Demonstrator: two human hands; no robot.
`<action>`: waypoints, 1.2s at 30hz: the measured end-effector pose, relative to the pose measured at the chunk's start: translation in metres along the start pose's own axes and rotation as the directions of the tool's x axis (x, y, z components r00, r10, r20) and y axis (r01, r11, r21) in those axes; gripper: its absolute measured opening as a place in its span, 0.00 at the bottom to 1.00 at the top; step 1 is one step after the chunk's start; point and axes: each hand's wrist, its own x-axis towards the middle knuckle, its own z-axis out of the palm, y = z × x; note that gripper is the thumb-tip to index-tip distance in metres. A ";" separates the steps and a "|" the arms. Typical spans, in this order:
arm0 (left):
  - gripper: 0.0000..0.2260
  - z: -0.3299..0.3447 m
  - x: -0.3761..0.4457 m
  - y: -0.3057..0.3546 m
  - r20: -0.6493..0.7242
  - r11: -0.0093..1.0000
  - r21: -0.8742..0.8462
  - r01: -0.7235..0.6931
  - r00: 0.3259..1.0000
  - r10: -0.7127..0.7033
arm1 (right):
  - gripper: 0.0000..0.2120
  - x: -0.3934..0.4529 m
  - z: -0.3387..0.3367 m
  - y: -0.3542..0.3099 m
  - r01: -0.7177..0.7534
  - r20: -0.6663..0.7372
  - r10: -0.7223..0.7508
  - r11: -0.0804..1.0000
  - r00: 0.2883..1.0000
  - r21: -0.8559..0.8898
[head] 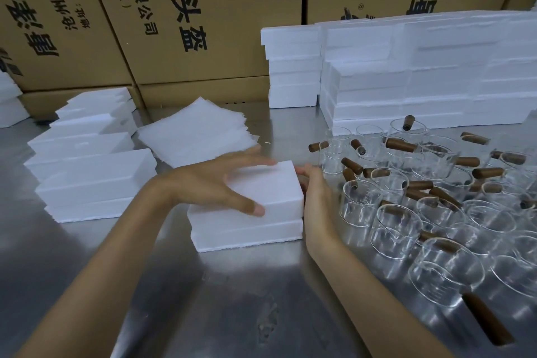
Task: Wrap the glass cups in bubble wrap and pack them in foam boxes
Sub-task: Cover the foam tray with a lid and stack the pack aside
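A closed foam box (pixel 247 209) lies on the steel desk (pixel 203 299), lid seated on its base. The left hand (pixel 215 183) spreads over the lid, fingers straight and splayed, thumb on the near edge; its grip is flat and unclenched, touching rather than clasping. The right hand (pixel 316 203) lies against the box's right end, fingers curving round the far corner; how firmly it holds cannot be told. Just right of the box, glass cups (pixel 436 212) with brown handles crowd the desk, some stacked. Behind the box lies a pile of wrap sheets (pixel 197 136). To the left, closed boxes (pixel 93 177) stand in low stacks; more foam boxes (pixel 406 75) are stacked high behind the cups, against cardboard cartons (pixel 189 9).
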 end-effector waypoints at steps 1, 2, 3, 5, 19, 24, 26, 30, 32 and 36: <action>0.32 0.001 -0.006 -0.003 -0.111 0.997 -0.073 0.014 0.994 -0.022 | 0.18 0.001 -0.002 -0.002 -0.040 0.040 0.038 0.999 0.998 0.032; 0.31 0.004 -0.011 -0.007 -0.238 0.987 -0.159 0.032 0.969 -0.070 | 0.18 0.002 -0.003 -0.005 -0.077 0.080 0.072 0.995 0.994 0.060; 0.29 0.011 -0.014 -0.012 -0.352 0.969 -0.242 0.058 0.925 -0.143 | 0.17 0.001 -0.004 -0.006 -0.107 0.114 0.098 0.992 0.989 0.074; 0.30 0.029 -0.017 -0.024 -0.449 0.900 -0.416 0.130 0.832 -0.327 | 0.13 -0.002 -0.001 -0.007 -0.134 0.146 0.126 0.990 0.981 0.050; 0.29 0.054 -0.025 -0.042 -0.375 0.624 -0.780 0.037 0.771 -0.515 | 0.09 -0.017 0.011 0.000 0.000 0.037 0.000 1.000 0.999 0.005; 0.23 0.057 -0.025 -0.039 -0.407 0.622 -0.782 0.026 0.734 -0.543 | 0.04 -0.008 0.008 0.003 0.017 0.064 -0.015 1.000 0.998 -0.024; 0.21 0.057 -0.025 -0.036 -0.408 0.592 -0.806 0.001 0.724 -0.557 | 0.05 -0.006 0.007 0.003 0.026 0.054 -0.025 0.999 0.998 -0.029; 0.21 0.055 -0.026 -0.033 -0.409 0.586 -0.810 0.010 0.708 -0.576 | 0.04 -0.007 0.010 -0.001 0.020 0.041 -0.019 1.000 0.999 -0.015; 0.20 0.054 -0.026 -0.032 -0.407 0.581 -0.814 0.004 0.709 -0.575 | 0.04 -0.008 0.011 -0.003 0.021 0.030 -0.021 1.000 0.999 -0.004; 0.23 0.050 -0.028 -0.033 -0.379 0.597 -0.801 0.050 0.729 -0.570 | 0.03 -0.008 0.012 -0.003 0.033 0.022 -0.032 0.999 0.999 -0.013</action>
